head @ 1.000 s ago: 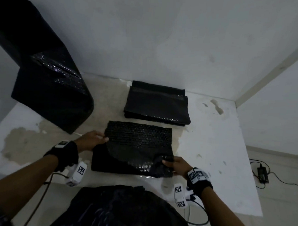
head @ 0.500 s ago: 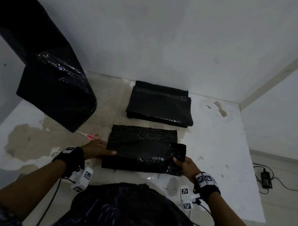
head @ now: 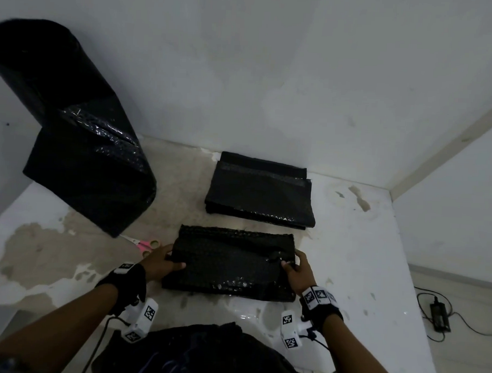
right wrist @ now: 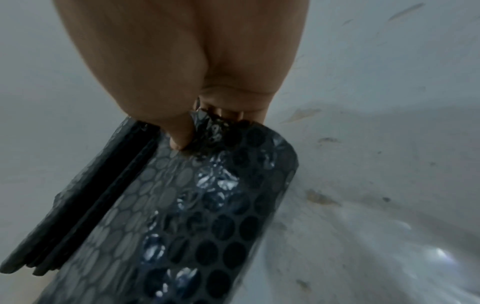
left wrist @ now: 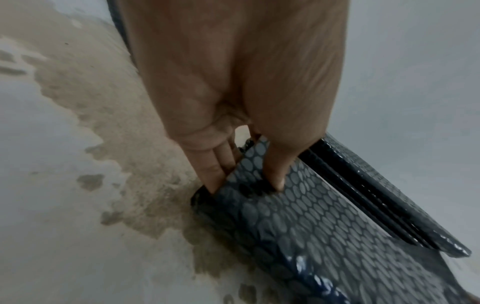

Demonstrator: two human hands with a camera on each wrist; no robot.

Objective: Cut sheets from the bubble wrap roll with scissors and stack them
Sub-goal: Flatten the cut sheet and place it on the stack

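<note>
Sheet point(head: 230, 263) now folded, both hands point(head: 160, 260) gripping

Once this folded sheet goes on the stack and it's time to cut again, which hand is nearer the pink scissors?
Left. The left hand grips the folded sheet at its left edge, and the pink scissors lie just beside it on the table. The right hand pinches the far right edge.

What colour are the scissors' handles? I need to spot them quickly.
Pink, on the scissors beside the left hand; head view shows them best.
</note>
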